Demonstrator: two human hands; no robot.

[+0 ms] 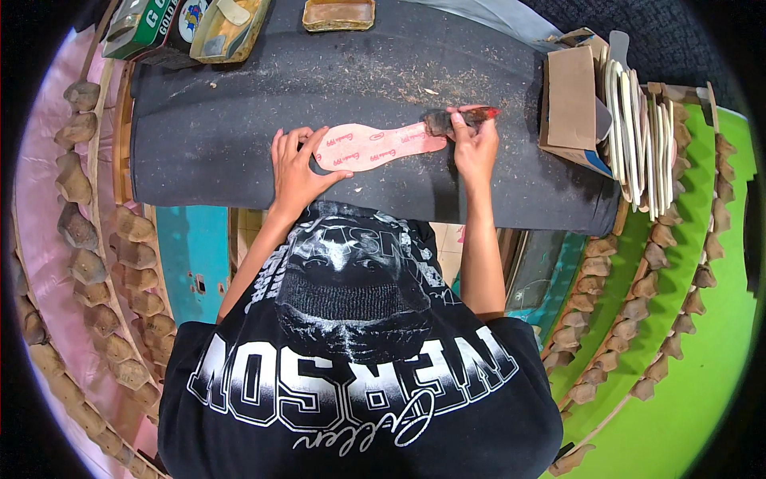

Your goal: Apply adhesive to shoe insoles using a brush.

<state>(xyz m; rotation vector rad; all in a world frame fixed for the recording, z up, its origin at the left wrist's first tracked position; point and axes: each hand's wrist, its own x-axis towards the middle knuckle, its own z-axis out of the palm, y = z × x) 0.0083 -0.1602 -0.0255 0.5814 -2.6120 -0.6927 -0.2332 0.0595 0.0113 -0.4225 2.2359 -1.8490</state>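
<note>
A pink shoe insole [375, 147] with red printing lies flat on the dark cloth-covered table, its wide end to the left and its narrow end to the right. My left hand [299, 164] grips the wide end, thumb along the near edge and fingers at the far left edge. In my right hand [475, 148] is a brush [439, 123] with a dark, worn head and a red-tipped handle. The brush head rests over the far edge of the narrow end, where the surface looks a darker, wetter pink.
Small shavings litter the table [263, 88]. At the far left stand a green-and-dark tin [152, 32] and an open tray [226, 40] of yellowish paste; a shallow brown container [338, 14] sits at the back. A cardboard box [568, 100] holds stacked insoles [638, 128] at right. Wooden forms line both sides.
</note>
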